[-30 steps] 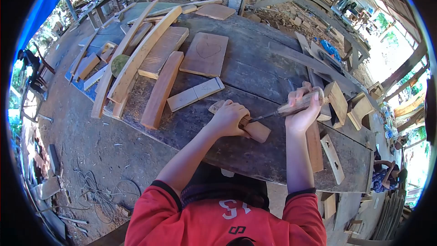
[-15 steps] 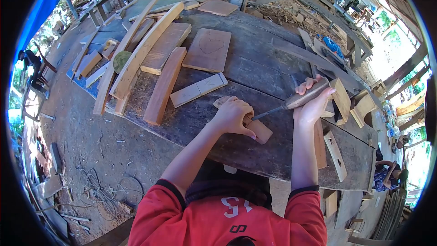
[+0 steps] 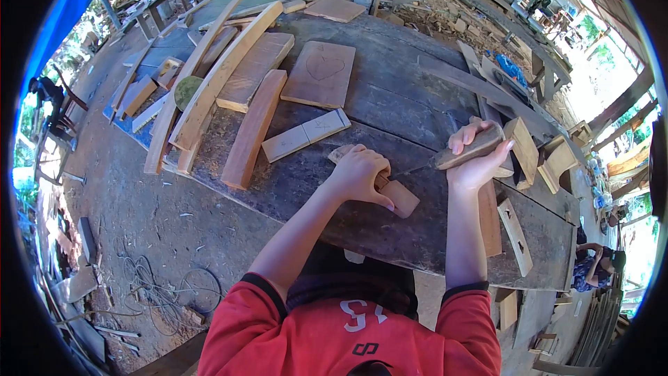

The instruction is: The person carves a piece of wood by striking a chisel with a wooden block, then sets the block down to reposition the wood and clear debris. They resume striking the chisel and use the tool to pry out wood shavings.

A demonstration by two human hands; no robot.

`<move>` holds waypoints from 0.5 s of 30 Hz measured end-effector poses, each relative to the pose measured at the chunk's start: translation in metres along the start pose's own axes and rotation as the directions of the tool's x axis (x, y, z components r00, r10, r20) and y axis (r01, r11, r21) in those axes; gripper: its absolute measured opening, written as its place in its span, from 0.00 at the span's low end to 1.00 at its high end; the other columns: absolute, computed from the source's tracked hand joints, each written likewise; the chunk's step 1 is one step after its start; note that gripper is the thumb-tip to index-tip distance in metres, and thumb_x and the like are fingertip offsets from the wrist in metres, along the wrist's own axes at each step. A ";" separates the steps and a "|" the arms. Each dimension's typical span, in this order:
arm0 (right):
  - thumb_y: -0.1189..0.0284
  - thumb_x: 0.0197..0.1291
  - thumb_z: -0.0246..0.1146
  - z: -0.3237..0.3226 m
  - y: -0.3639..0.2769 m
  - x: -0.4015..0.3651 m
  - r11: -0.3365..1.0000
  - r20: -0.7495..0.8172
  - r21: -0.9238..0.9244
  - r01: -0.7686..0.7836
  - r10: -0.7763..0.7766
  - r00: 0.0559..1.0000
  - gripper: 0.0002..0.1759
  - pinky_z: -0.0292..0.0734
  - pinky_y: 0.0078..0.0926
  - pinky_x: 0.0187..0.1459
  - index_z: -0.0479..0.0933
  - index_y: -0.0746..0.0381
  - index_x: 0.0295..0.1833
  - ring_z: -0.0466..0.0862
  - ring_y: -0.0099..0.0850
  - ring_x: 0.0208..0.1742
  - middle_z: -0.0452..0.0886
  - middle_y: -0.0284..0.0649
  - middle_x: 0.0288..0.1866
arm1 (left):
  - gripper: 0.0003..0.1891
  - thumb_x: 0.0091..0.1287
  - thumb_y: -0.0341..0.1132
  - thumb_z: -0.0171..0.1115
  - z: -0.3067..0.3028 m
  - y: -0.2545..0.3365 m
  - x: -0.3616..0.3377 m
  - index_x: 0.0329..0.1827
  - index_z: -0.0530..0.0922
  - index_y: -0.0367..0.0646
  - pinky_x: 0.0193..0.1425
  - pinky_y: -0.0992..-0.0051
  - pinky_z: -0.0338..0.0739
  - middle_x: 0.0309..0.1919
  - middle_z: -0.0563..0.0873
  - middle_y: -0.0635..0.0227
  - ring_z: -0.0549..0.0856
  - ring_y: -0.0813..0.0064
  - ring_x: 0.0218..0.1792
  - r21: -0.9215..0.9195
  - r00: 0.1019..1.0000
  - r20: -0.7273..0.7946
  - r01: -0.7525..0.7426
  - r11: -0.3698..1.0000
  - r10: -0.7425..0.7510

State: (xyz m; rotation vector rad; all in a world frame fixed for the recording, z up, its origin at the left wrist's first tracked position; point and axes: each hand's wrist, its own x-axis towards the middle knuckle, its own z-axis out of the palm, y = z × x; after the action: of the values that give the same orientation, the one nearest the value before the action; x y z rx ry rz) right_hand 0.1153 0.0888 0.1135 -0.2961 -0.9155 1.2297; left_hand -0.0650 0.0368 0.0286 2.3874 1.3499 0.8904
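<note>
My left hand (image 3: 360, 175) is closed around a short wooden block (image 3: 402, 199) and presses it on the dark workbench (image 3: 390, 242). The block's near end sticks out past my thumb, with a notch-like cut beside the fingers; most of its middle is hidden. In my right hand (image 3: 479, 163) is a chisel (image 3: 467, 150), gripped by its thick wooden handle. Its thin metal blade points left toward the block and is partly blurred. The blade tip seems apart from the cut. A marked pale wood strip (image 3: 306, 135) lies just beyond my left hand.
Curved wooden pieces (image 3: 254, 131) and long strips (image 3: 226, 76) lie at the left of the bench. A board with a drawn heart (image 3: 320, 74) is farther back. Wood blocks (image 3: 522, 152) and a slotted piece (image 3: 513, 238) sit at right. A cable (image 3: 149, 292) coils on the floor.
The chisel has drawn back to the right, its blade leaving the cut in the block. My left hand and the block stay almost in place.
</note>
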 end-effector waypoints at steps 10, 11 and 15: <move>0.44 0.64 0.40 0.003 0.002 0.000 1.000 0.030 -0.012 -0.017 0.017 0.999 0.29 0.63 0.23 0.19 0.65 0.61 0.40 0.68 0.30 0.16 0.68 0.41 0.22 | 0.32 0.32 0.62 0.71 0.002 -0.001 0.000 0.31 0.76 0.45 0.49 0.71 0.65 0.28 0.80 0.67 0.79 0.65 0.37 0.002 1.000 -0.016 -0.008 1.000 0.008; 0.44 0.64 0.40 0.004 0.002 0.000 1.000 0.028 -0.020 -0.022 0.023 0.999 0.29 0.62 0.23 0.20 0.65 0.61 0.40 0.68 0.30 0.16 0.68 0.41 0.22 | 0.32 0.32 0.62 0.71 0.001 -0.001 0.000 0.30 0.76 0.45 0.49 0.71 0.65 0.28 0.79 0.67 0.79 0.65 0.37 0.003 1.000 -0.010 -0.003 1.000 0.003; 0.43 0.64 0.40 0.003 0.003 0.002 0.999 0.052 -0.012 -0.042 0.043 0.998 0.29 0.62 0.23 0.20 0.65 0.61 0.40 0.69 0.30 0.16 0.68 0.41 0.22 | 0.31 0.32 0.62 0.71 0.002 -0.001 0.000 0.30 0.75 0.45 0.48 0.71 0.65 0.27 0.79 0.66 0.78 0.65 0.36 0.006 1.000 -0.019 -0.008 1.000 0.008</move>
State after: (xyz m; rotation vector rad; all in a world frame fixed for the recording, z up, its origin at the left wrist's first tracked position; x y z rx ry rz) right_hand 0.1108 0.0908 0.1145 -0.2948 -0.9650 1.2771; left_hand -0.0649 0.0376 0.0266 2.3959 1.3531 0.9152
